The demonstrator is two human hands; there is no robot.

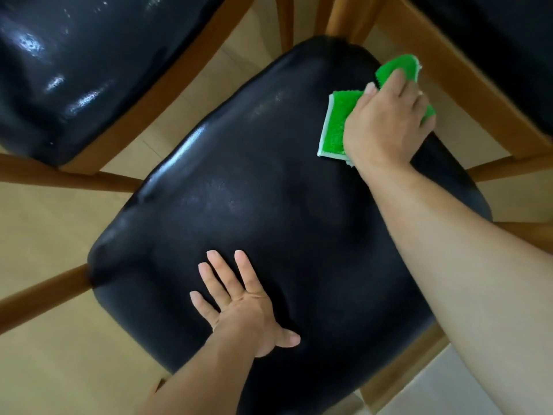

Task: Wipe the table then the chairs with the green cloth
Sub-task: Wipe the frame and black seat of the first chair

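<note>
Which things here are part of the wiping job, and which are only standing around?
Part of the job:
green cloth, pressed by the right hand
black chair seat, left hand flat on it

Only standing around:
second chair
third chair

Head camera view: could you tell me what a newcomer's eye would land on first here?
The bright green cloth stands out, pressed by the right hand onto the far right corner of the glossy black chair seat. Next comes the left hand, fingers spread flat on the seat's near edge.
</note>
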